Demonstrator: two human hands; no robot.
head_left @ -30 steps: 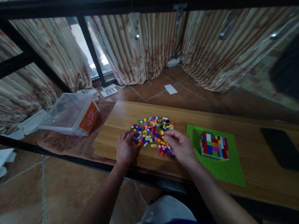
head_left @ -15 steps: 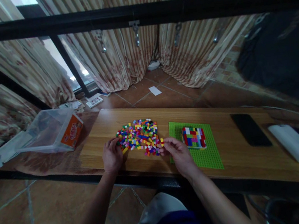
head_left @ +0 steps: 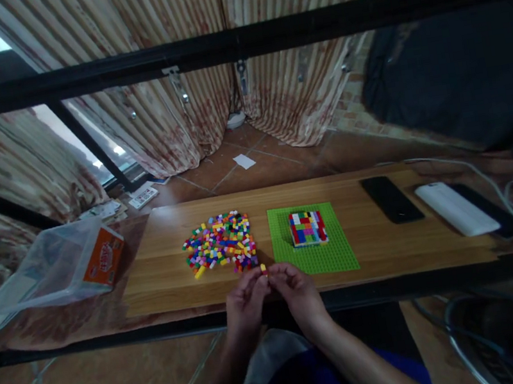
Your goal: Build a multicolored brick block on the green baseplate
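Note:
My left hand (head_left: pixel 248 297) and my right hand (head_left: pixel 296 289) meet at the front edge of the wooden board. Fingertips of both pinch small yellow and red toy bricks (head_left: pixel 264 270) between them. Whether the bricks are joined is too small to tell. Just beyond the left hand spreads a heap of loose coloured bricks (head_left: pixel 219 240). To the right of the heap lies a green baseplate (head_left: pixel 341 250). On it stands a multicoloured block of bricks (head_left: pixel 308 228), a little beyond my right hand.
A clear plastic box (head_left: pixel 61 265) with an orange label stands at the left. Toward the right end of the wooden board (head_left: pixel 165 291) lie a black phone (head_left: pixel 391 198) and a white flat device (head_left: pixel 456 208). A dark rail (head_left: pixel 205 51) crosses in front of the curtains.
My left hand has left the heap's left side and come to my right hand. The right hand has drawn back toward me with the bricks. The camera view has also shifted.

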